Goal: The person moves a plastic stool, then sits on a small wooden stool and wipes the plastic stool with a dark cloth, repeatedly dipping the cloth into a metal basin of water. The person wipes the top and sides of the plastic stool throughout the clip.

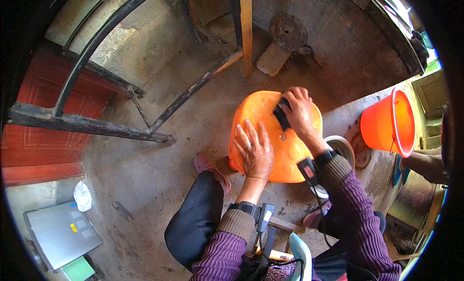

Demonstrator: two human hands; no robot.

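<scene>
In front of my knees stands an orange plastic stool (286,168) with raised round bumps on its top. My left hand (256,146) lies on the left part of this top, palm down and fingers spread, a ring on one finger. Near the far right edge, my right hand (300,108) holds a dark cloth (281,116) pressed to the plastic. Part of the cloth is hidden under the fingers. A metal basin (346,147) sits on the floor just right of the stool, partly covered by my right forearm.
An orange bucket (377,123) stands to the right, beside another person's leg (427,165). Dark wooden frame bars (90,127) extend from the left. A red door (54,110) and a flat silver-grey case (61,234) are at the left. Cables hang from my wrist devices.
</scene>
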